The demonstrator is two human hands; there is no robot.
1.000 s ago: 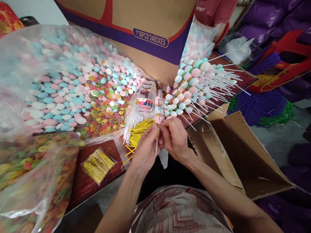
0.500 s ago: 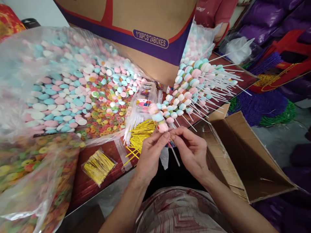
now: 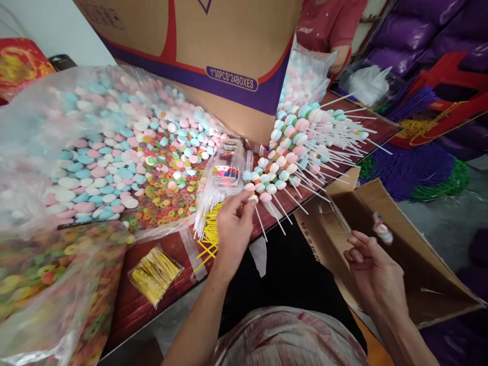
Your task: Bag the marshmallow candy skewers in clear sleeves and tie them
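Observation:
My left hand (image 3: 233, 229) reaches over the table edge, fingers spread, fingertips at the nearest marshmallow stick (image 3: 259, 201) and beside the gold twist ties (image 3: 210, 231). It holds nothing that I can see. My right hand (image 3: 375, 272) is out to the right over the open cardboard box (image 3: 404, 264), fingers loosely apart. A wrapped marshmallow stick (image 3: 382, 230) is in the air just past its fingertips, over the box. A heap of pastel marshmallow skewers (image 3: 301, 137) lies on the table, sticks pointing right.
Big clear bags of pastel marshmallows (image 3: 99, 137) and ring candies (image 3: 163, 190) cover the left of the table. A stack of clear wrappers (image 3: 227, 165) and a packet of gold ties (image 3: 154, 267) lie near the edge. A large printed carton (image 3: 213, 56) stands behind. A person in red (image 3: 328, 25) is at the back.
Both hands were pinching a wrapped marshmallow stick together. Now they have parted: the right hand swung right over the box and let the stick go, the left went forward to the skewer heap.

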